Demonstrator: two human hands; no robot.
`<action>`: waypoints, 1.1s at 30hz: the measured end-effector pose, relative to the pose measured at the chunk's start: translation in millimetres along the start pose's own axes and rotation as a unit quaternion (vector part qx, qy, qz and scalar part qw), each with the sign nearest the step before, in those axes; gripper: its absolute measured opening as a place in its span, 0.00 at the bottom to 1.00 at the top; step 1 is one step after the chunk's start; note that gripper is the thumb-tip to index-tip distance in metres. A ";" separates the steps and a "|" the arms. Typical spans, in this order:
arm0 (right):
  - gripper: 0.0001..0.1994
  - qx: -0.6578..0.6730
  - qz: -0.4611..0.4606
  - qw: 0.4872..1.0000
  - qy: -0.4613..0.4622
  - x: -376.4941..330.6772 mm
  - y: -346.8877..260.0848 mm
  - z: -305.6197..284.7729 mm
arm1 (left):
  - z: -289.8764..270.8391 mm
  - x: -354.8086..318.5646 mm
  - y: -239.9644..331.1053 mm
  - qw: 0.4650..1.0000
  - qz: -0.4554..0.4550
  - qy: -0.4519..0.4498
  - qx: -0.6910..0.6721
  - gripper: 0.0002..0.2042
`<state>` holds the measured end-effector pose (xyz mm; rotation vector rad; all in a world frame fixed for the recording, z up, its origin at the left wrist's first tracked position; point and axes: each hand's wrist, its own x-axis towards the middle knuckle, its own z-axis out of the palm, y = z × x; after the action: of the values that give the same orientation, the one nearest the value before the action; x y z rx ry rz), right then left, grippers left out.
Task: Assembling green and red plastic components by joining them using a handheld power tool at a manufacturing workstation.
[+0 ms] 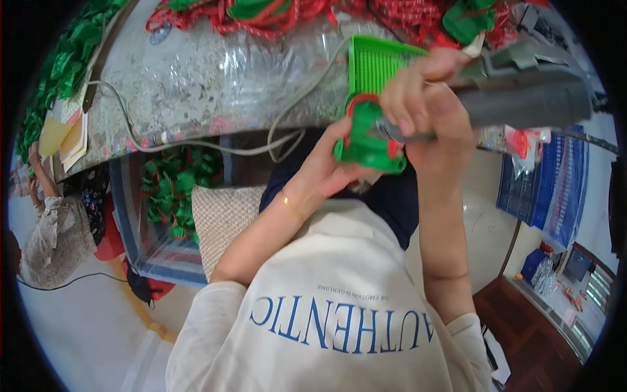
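The left hand pinches a glossy green plastic piece with red edging at the near edge of the scuffed, plastic-covered tabletop, its long axis running away from the body. The right hand is curled round a long grey tool, lying crosswise, narrow end pointing left toward the piece. Beyond sits a bright green lattice plastic basket; a blue-edged bin stands below.

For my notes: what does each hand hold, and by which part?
Left hand: green piece, by its left side. Right hand: grey tool, near its tip.
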<state>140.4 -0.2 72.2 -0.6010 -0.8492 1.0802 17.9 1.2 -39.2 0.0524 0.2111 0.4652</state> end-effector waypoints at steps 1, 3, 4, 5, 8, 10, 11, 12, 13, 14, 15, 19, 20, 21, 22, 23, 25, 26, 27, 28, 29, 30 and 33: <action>0.11 -0.008 -0.016 1.000 0.004 5.0 -12.3 1.1 | 3.2 -7.6 2.7 1.000 0.002 -0.010 0.005 0.33; 0.12 -0.047 -0.029 0.998 0.019 14.1 -29.8 4.4 | 1.3 -37.6 12.1 0.999 0.041 -0.003 0.028 0.37; 0.12 -0.082 -0.031 0.995 0.047 18.1 -37.5 5.4 | -4.8 -59.9 20.2 0.996 0.076 0.011 0.044 0.40; 0.12 -0.091 -0.024 0.995 0.029 22.5 -44.4 1.0 | -19.0 -86.4 30.9 0.993 0.100 0.023 0.052 0.41; 0.13 -0.131 -0.051 0.988 0.067 31.7 -66.5 -3.7 | -70.2 -156.0 54.6 0.975 0.206 0.051 0.072 0.43; 0.16 -0.178 -0.035 0.983 0.024 32.6 -70.0 -16.6 | -128.2 -219.7 72.0 0.957 0.221 0.181 -0.040 0.43; 0.17 -0.235 -0.049 0.969 0.061 32.2 -71.7 -20.4 | -139.1 -234.5 79.9 0.936 0.255 0.234 -0.067 0.42; 0.18 -0.288 -0.062 0.951 0.096 32.9 -71.7 -24.1 | -147.1 -244.7 85.5 0.908 0.291 0.287 -0.095 0.40; 0.18 -0.283 -0.061 0.953 0.090 33.9 -71.0 -27.2 | -154.5 -253.5 87.9 0.905 0.299 0.287 -0.095 0.40; 0.19 -0.265 -0.063 0.957 0.105 34.7 -70.4 -30.2 | -162.7 -261.0 89.0 0.884 0.330 0.315 -0.103 0.38; 0.20 -0.248 -0.066 0.959 0.123 35.4 -69.2 -31.1 | -171.5 -264.8 92.5 0.863 0.356 0.342 -0.110 0.35; 0.20 -0.268 -0.101 0.945 0.157 37.3 -62.7 -23.7 | -176.6 -253.8 103.1 0.778 0.304 0.548 0.051 0.23; 0.20 -0.336 -0.191 0.900 0.201 35.4 -59.1 -22.6 | -159.5 -235.6 100.9 0.766 0.310 0.532 0.184 0.16; 0.19 -0.395 -0.277 0.843 0.238 34.4 -53.8 -22.4 | -98.0 -197.1 92.0 0.707 0.352 0.539 0.294 0.11; 0.19 -0.394 -0.277 0.844 0.235 29.2 -51.9 -26.4 | -63.3 -176.7 94.3 0.703 0.354 0.463 0.408 0.09; 0.17 -0.444 -0.324 0.810 0.205 20.3 -49.0 -33.5 | -35.3 -153.0 96.7 0.693 0.380 0.399 0.465 0.08; 0.13 -0.479 -0.255 0.820 0.183 11.4 -37.2 -20.6 | 0.4 -106.6 115.8 0.574 0.435 0.331 0.610 0.11; 0.12 -0.516 -0.185 0.826 0.131 15.6 -25.1 -13.5 | 12.2 -81.1 133.1 0.542 0.453 0.303 0.640 0.12; 0.12 -0.542 -0.112 0.830 0.073 26.2 -6.9 -10.1 | 22.4 -60.2 152.5 0.502 0.471 0.282 0.668 0.12; 0.13 -0.482 -0.031 0.874 0.048 37.1 11.1 -11.4 | 25.9 -33.7 171.0 0.520 0.498 0.267 0.641 0.13; 0.14 -0.419 0.047 0.907 0.027 48.0 28.4 -17.8 | 29.6 -6.3 188.6 0.538 0.523 0.245 0.614 0.14; 0.15 -0.408 0.093 0.907 0.040 57.5 47.1 -21.0 | 32.7 11.0 205.4 0.541 0.491 0.251 0.636 0.16; 0.16 -0.403 0.162 0.899 0.052 78.7 98.5 -20.2 | 15.6 42.8 233.6 0.443 0.446 0.333 0.703 0.20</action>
<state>124.6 108.9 7.7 -1.5266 -1.1239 0.9487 -44.1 229.0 -9.2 1.7785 1.3956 1.2619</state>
